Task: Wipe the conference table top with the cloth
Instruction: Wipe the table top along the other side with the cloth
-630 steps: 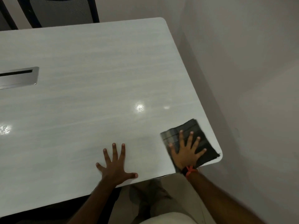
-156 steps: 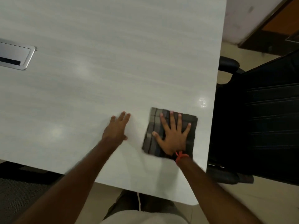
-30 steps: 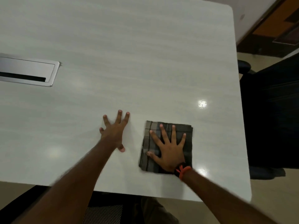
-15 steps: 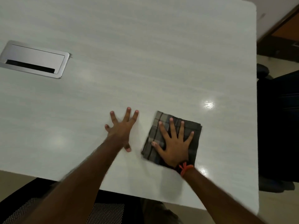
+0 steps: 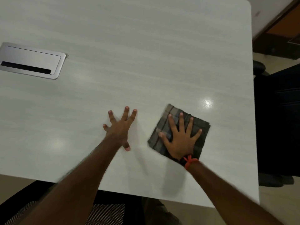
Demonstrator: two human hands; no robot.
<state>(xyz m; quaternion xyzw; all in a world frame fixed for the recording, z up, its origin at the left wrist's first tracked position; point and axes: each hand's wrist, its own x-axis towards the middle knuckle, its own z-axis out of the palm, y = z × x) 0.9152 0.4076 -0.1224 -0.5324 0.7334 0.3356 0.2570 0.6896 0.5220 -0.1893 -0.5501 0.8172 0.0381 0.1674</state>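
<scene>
Inspection found the folded cloth [image 5: 164, 125] lying flat on the table [image 5: 146, 62], in the near right part of the top, between the left hand [image 5: 121, 130] and the right edge. The right hand [image 5: 180, 140] pressed down on it, palm flat and all 5 fingers spread wide. The left hand rested on bare surface just beside it, fingers also spread, holding nothing. Against the view 1 second earlier, the cloth had turned from square to skewed and slid slightly away from the near edge, while the left hand kept its bracing place. Judgement: a wiping stroke was under way in this corner. The wide stretch toward the metal cable box [image 5: 30, 60] likely remained to be covered, though no dirt was visible either way.
</scene>
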